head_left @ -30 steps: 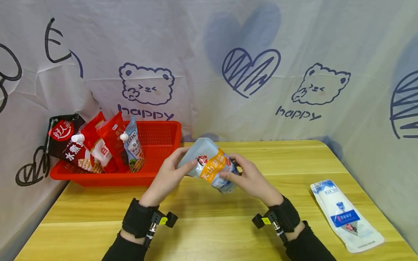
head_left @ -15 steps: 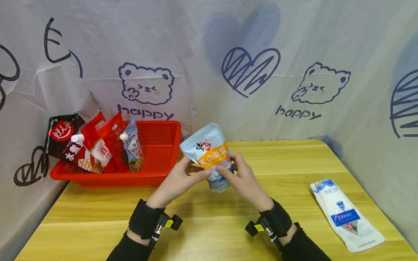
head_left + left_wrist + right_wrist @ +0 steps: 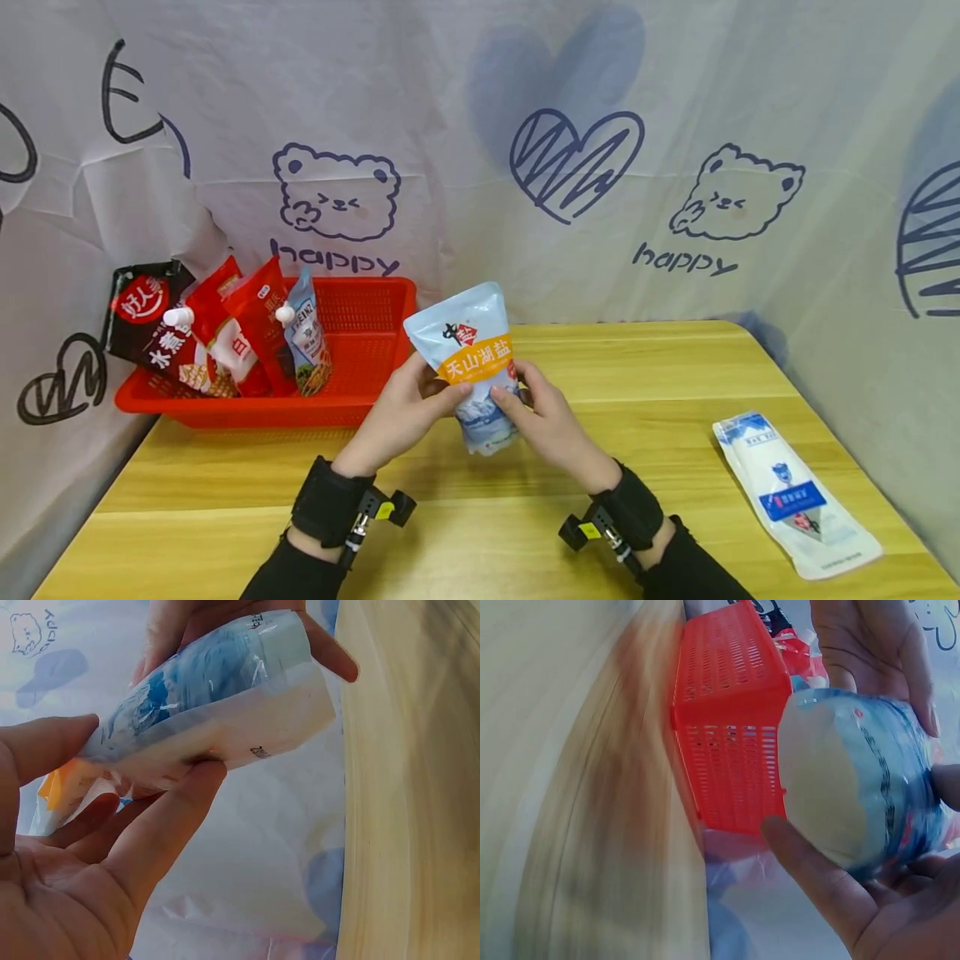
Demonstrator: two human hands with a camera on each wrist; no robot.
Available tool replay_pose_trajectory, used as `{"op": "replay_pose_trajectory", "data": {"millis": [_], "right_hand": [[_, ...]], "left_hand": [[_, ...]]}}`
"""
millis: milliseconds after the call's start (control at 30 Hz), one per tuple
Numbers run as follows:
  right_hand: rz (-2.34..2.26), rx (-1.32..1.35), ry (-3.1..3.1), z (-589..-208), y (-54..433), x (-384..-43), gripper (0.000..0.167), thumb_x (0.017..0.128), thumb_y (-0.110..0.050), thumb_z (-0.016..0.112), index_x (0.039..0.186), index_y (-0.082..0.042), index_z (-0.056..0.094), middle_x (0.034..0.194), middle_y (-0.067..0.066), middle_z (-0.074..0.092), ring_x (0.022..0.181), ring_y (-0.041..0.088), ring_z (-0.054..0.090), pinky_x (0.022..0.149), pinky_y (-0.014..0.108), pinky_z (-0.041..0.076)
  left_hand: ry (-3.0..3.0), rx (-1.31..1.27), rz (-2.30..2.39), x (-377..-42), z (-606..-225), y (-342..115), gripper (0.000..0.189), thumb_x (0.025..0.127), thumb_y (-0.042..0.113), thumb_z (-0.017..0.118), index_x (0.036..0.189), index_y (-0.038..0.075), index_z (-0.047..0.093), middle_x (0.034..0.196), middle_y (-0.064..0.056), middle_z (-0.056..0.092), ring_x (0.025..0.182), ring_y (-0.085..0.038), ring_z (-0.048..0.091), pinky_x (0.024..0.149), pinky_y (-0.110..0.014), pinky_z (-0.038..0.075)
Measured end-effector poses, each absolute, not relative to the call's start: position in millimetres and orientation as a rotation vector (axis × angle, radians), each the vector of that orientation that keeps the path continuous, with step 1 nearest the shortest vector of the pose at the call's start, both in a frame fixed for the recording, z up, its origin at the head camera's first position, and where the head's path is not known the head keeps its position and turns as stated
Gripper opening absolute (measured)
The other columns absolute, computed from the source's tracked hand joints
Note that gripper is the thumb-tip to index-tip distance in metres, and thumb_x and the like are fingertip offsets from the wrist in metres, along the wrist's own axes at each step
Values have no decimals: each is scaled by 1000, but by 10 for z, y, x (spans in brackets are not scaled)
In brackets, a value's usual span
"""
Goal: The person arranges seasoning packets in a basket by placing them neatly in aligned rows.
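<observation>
A pale blue salt pouch [image 3: 480, 358] with an orange band is held up over the middle of the table, its printed front toward the head camera and its top leaning left. My left hand [image 3: 401, 412] grips its left side, thumb on the front and fingers behind. On the right side, my right hand [image 3: 551, 421] pinches it the same way, thumb on the lower front. The left wrist view shows fingertips of the left hand [image 3: 82, 847] against the pouch's back. In the right wrist view the pouch's bottom [image 3: 829, 787] faces the camera, above the right hand [image 3: 900, 907].
A red plastic basket [image 3: 367, 333] stands at the back left. In its left part lean a black packet [image 3: 153, 308], red packets [image 3: 258, 312] and a Heinz spouted pouch [image 3: 306, 333]. A white and blue pouch [image 3: 798, 500] lies flat at the right of the wooden table [image 3: 480, 533].
The salt pouch has turned from tilted to more upright, and shifted slightly left. My left hand has moved from its upper corner down to its side; the right hand has kept its hold.
</observation>
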State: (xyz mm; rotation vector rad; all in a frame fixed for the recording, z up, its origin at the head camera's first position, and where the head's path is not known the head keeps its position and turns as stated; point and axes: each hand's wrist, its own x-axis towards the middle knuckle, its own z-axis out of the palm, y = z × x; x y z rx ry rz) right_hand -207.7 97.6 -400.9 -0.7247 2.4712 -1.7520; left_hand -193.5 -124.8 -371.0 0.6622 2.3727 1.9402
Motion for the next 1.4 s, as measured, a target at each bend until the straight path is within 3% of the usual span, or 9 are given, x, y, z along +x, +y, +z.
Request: {"op": "replay_pose_trajectory", "data": {"millis": [200,433,667,867,1133,1400], "right_hand": [[-1718,-719,2466,-3947,1014,-2081,49,107,-25,60,149,-3,46,133,18,60,108,31,68,84,37,60],[-1801,-775,2533,-3832,1120,-2100,55,105,-16,63,153,-3,42,135,21,60,108,34,70,83,45,62],[-1823,-775,2608,-3702,1244,-2087,64,101,-13,69,157,-7,38,141,17,59,114,32,68,90,38,60],[-1833,-780,2584,-3667,1266,-2078,68,97,-9,75,156,-8,41,136,18,63,111,32,69,84,33,61],[-1754,-852,2669,-3715,1249,-2074,30,96,-8,75,126,-4,70,109,15,74,79,21,72,65,32,62],[-1872,-995,2674,-3746,1231,-2047,15,95,1,72,109,0,75,98,14,77,72,18,74,63,32,62]], "left_hand": [[2420,661,1924,-1938,-3688,-1286,57,101,9,68,152,7,42,136,-19,62,112,-34,69,86,-41,62],[2495,611,1803,-1931,-3650,-1343,53,101,9,69,149,7,46,134,-19,65,110,-34,69,87,-45,62],[2573,656,1612,-1921,-3635,-1364,52,98,8,72,146,12,52,131,-10,68,110,-28,69,94,-48,58],[2614,771,1466,-1917,-3665,-1355,49,98,7,72,143,10,55,126,-9,71,103,-25,71,88,-43,61],[2609,856,1356,-1921,-3718,-1332,43,97,5,71,138,8,60,120,-10,73,101,-24,72,88,-43,61],[2623,807,1358,-1895,-3687,-1308,35,99,11,70,134,8,65,121,-6,73,106,-24,71,89,-44,60]]}}
